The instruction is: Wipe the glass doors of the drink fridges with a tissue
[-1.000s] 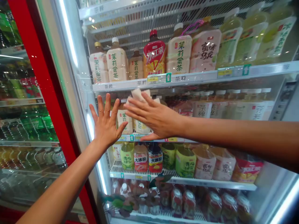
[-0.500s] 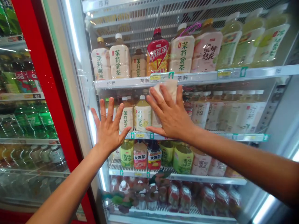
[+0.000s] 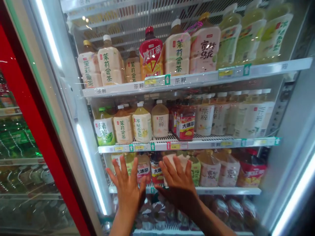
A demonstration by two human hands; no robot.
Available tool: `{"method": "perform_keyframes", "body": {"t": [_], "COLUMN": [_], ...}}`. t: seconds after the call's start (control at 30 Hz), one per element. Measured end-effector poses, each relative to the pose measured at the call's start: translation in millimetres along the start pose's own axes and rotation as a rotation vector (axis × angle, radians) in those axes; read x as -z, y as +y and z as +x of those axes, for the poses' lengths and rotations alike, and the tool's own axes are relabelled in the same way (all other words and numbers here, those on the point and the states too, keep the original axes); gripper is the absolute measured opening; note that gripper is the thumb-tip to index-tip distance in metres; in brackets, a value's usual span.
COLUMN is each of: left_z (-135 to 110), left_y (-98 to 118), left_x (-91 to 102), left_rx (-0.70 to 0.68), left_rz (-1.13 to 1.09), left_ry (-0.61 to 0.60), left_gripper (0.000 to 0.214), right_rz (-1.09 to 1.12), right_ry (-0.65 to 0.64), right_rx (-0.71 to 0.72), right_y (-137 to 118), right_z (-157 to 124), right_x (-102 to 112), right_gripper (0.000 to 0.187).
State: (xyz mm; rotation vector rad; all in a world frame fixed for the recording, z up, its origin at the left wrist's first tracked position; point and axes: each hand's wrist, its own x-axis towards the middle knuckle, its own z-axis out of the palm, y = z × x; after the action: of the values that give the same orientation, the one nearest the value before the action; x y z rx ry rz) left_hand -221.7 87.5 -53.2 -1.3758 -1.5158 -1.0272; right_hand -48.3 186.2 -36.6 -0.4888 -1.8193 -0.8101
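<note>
I face the glass door [image 3: 246, 170] of a drinks fridge. My left hand [image 3: 128, 190] lies flat on the lower part of the glass, fingers spread, holding nothing. My right hand [image 3: 178, 185] presses a white cloth [image 3: 181, 160] against the glass just to the right of it, fingers stretched over the cloth. Behind the glass at hand height stand bottles with red and green labels [image 3: 144, 167]. The two hands are close together, nearly touching.
Shelves hold tea bottles: a top row [image 3: 177, 49] and a middle row [image 3: 159, 121] with price strips [image 3: 187, 144]. A lit white door frame [image 3: 88, 164] and a red frame [image 3: 31, 124] stand to the left, with another fridge of green bottles [image 3: 17, 137] beyond.
Both hands have slid down the glass from the middle shelf level to the lower shelf level, the right one carrying the cloth. The view has shifted, showing more of the fridge.
</note>
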Motion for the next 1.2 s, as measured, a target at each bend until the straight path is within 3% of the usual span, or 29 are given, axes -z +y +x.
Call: {"method": "perform_keyframes", "body": {"t": [0.07, 0.2, 0.43, 0.6, 0.67, 0.83, 0.93, 1.07, 1.2], "left_z": [-8, -7, 8, 14, 14, 14, 10, 3, -4], "left_y": [9, 29, 85, 117, 123, 131, 132, 126, 125], "left_x": [-6.5, -17.9, -38.0, -41.8, -40.9, -36.1, -32.4, -29.7, -35.0], "left_rx": [0.035, 0.083, 0.196, 0.155, 0.135, 0.126, 0.134, 0.131, 0.128], "left_rz": [0.015, 0.027, -0.014, -0.079, -0.043, 0.022, 0.019, 0.019, -0.007], "left_ry": [0.003, 0.047, 0.065, 0.057, 0.033, 0.012, -0.003, -0.049, -0.049], "left_gripper": [0.084, 0.086, 0.086, 0.084, 0.084, 0.084, 0.081, 0.082, 0.084], "right_rz": [-0.006, -0.043, -0.112, -0.115, -0.117, -0.060, -0.057, -0.070, -0.099], "right_ry": [-0.053, -0.033, -0.087, -0.123, -0.161, -0.104, -0.136, -0.136, -0.064], "right_rx": [-0.038, -0.206, -0.209, -0.235, -0.203, -0.240, -0.292, -0.275, -0.409], "right_y": [2, 17, 46, 62, 69, 102, 103, 93, 112], "right_z": [-9, -10, -38, -42, -43, -26, -50, -92, -82], "right_x": [2, 12, 25, 34, 38, 48, 48, 48, 54], "right_gripper": [0.080, 0.087, 0.082, 0.083, 0.081, 0.091, 0.093, 0.082, 0.083]}}
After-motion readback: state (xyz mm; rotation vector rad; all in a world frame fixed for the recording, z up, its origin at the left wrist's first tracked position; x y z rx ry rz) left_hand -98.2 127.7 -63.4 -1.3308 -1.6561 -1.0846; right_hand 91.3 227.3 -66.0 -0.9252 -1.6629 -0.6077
